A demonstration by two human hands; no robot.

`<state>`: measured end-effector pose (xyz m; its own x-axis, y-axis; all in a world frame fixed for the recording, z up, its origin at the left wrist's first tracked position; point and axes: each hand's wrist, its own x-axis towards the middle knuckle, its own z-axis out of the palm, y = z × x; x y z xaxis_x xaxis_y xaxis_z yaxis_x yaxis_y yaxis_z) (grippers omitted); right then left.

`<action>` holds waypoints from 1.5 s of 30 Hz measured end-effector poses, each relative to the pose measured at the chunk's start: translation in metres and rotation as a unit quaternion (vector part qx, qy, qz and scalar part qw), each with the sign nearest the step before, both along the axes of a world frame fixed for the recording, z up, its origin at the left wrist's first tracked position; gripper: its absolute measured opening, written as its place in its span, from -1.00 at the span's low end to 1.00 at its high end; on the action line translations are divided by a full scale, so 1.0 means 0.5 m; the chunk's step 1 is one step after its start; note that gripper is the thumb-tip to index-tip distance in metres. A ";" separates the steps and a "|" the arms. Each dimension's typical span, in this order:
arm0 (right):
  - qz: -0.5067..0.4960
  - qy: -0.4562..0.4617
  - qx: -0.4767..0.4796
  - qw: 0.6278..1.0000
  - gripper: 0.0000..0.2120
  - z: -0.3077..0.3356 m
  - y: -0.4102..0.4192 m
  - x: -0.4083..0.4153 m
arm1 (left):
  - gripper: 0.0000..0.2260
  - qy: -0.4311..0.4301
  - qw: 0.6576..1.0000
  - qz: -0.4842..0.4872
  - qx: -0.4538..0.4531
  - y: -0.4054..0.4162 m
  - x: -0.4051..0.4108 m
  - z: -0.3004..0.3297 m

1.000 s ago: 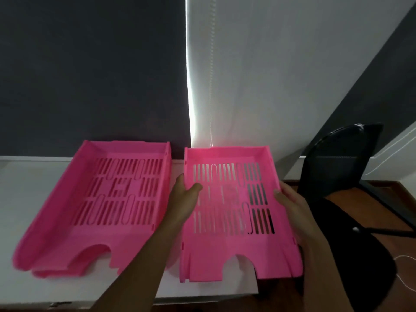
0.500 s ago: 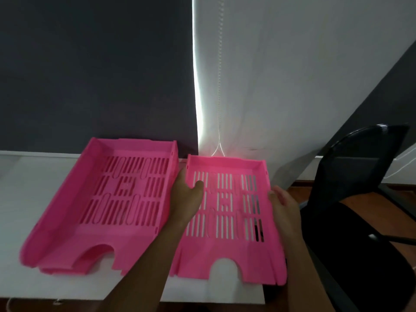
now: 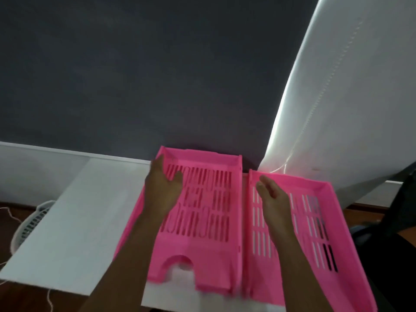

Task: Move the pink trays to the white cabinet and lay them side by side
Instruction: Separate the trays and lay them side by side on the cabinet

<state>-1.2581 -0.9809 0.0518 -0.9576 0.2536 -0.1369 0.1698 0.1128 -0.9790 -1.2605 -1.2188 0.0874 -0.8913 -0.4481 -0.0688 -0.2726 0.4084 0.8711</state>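
Observation:
Two pink slotted trays lie side by side on the white cabinet (image 3: 74, 221), their long walls almost touching. The left pink tray (image 3: 209, 224) sits near the dark wall. My left hand (image 3: 162, 190) grips its left wall near the far corner, thumb inside the tray and fingers outside. The right pink tray (image 3: 315, 224) reaches the cabinet's right edge, and its right side overhangs that edge. My right hand (image 3: 271, 197) hovers over the left part of this tray with loose, spread fingers and holds nothing.
A black chair (image 3: 403, 210) stands close on the right. A white blind (image 3: 349, 97) hangs behind the right tray. On the floor at the left sits a white slotted fan or basket (image 3: 31, 221) with a thin cord.
My left hand has left the right tray's left wall and taken the left tray's left wall. My right hand has released the right tray's right wall and moved left. The view swung left.

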 end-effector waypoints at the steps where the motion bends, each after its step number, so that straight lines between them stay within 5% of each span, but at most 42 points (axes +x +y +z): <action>1: 0.000 -0.013 -0.004 1.000 -0.59 -0.003 -0.026 0.002 | -0.50 -0.036 0.999 -0.018 -0.032 -0.039 0.005 -0.004; 4: 0.012 -0.049 -0.001 0.999 -0.69 -0.014 -0.097 0.007 | -0.73 -0.130 0.986 -0.108 -0.001 -0.125 0.014 -0.019; 7: -0.003 -0.067 0.018 0.998 -0.70 -0.016 -0.139 0.004 | -0.80 -0.114 0.980 -0.161 0.021 -0.171 0.009 -0.024; 14: -0.015 -0.032 -0.027 0.999 -0.76 0.032 -0.302 -0.015 | -0.62 -0.077 0.987 -0.131 0.053 -0.351 -0.009 -0.005; 21: 0.009 -0.037 -0.059 0.998 -0.77 0.002 -0.555 -0.047 | -0.71 -0.090 0.992 -0.078 0.046 -0.592 -0.003 0.006; 26: 0.029 -0.060 -0.099 0.993 -0.56 -0.049 -0.691 -0.064 | -0.72 -0.107 0.992 -0.060 0.040 -0.718 0.002 -0.010; 36: 0.047 -0.098 -0.017 0.994 -0.77 -0.109 -0.754 -0.059 | -0.72 -0.104 0.993 -0.038 0.037 -0.765 0.005 -0.113; 45: 0.047 -0.067 0.041 0.996 -0.44 -0.095 -0.697 -0.046 | -0.49 -0.082 0.990 -0.044 -0.107 -0.673 -0.013 -0.135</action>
<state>-1.2812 -1.3296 0.0042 -0.9524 0.1791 -0.2466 0.2823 0.2134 -0.9353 -1.2672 -1.5554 0.0197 -0.9119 -0.3898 -0.1283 -0.3593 0.6075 0.7084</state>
